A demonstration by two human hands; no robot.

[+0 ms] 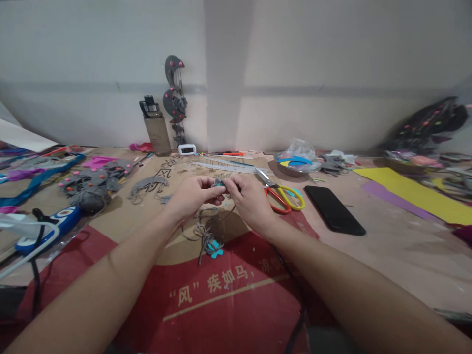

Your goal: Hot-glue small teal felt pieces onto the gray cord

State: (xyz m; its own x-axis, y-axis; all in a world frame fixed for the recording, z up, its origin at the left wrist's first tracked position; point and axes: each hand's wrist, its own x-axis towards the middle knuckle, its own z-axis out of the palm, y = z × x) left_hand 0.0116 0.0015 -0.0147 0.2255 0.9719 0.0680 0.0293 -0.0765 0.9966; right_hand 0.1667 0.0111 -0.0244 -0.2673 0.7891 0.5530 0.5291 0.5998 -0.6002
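My left hand (pixel 197 193) and my right hand (pixel 249 199) meet over the cardboard, fingertips pinched together. Between them is a small grey and teal piece (pixel 219 183), mostly covered by the fingers, with grey yarn around it. Below the hands, a loose tangle of grey yarn (pixel 202 233) lies on the cardboard beside a teal cut-out scrap (pixel 215 249). Right of my right hand lie scissors (pixel 277 191) with one red and one yellow handle, blades apart.
Red and tan cardboard (pixel 236 300) covers the middle of the table. A black phone (pixel 334 210) lies to the right, near yellow sheets (pixel 405 191). At the back stand a bottle (pixel 158 132) and a small white clock (pixel 187 149). Left are a grey yarn ball (pixel 90 199) and a blue power strip (pixel 55 228).
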